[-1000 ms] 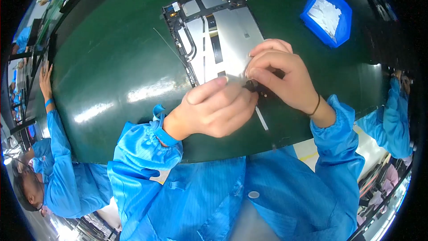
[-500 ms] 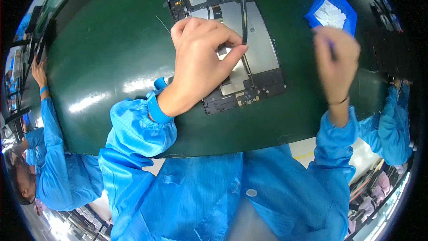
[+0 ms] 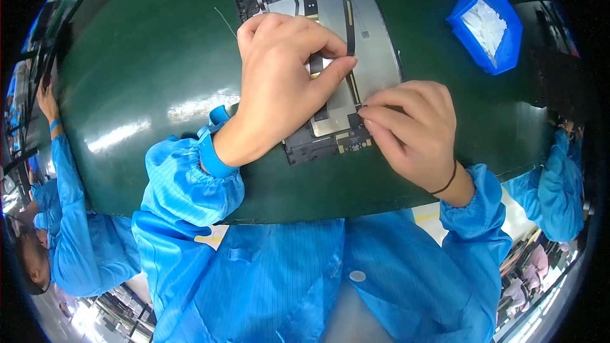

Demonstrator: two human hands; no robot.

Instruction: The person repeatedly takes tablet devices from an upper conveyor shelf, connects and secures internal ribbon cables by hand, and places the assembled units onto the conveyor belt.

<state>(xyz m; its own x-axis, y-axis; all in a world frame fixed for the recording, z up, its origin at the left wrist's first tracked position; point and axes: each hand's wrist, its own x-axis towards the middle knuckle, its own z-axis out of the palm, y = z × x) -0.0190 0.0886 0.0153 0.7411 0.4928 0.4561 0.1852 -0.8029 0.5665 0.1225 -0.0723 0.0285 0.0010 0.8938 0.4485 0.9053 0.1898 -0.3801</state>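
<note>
An opened tablet (image 3: pixel 379 44) with silver plates and a black frame lies on the green table. Down its right half runs a thin dark ribbon cable (image 3: pixel 348 16). My left hand (image 3: pixel 283 79) reaches over the tablet, thumb and index fingertip pinched on the cable at mid-length. At the cable's lower end, by the small circuit board, my right hand (image 3: pixel 416 130) is closed in a pinch. Whatever its fingertips hold there is too small to make out. My left palm hides the tablet's left middle part.
A blue bin (image 3: pixel 508 57) with small white pieces (image 3: pixel 484 25) stands to the right on the green table (image 3: pixel 159 44). A thin wire (image 3: pixel 225 22) lies left of the tablet. Other people in blue work at the far left (image 3: pixel 70 216) and far right (image 3: pixel 553 181).
My right hand has come from beside the blue bin, left and down to the tablet's lower right part. My left hand keeps its pinch on the cable.
</note>
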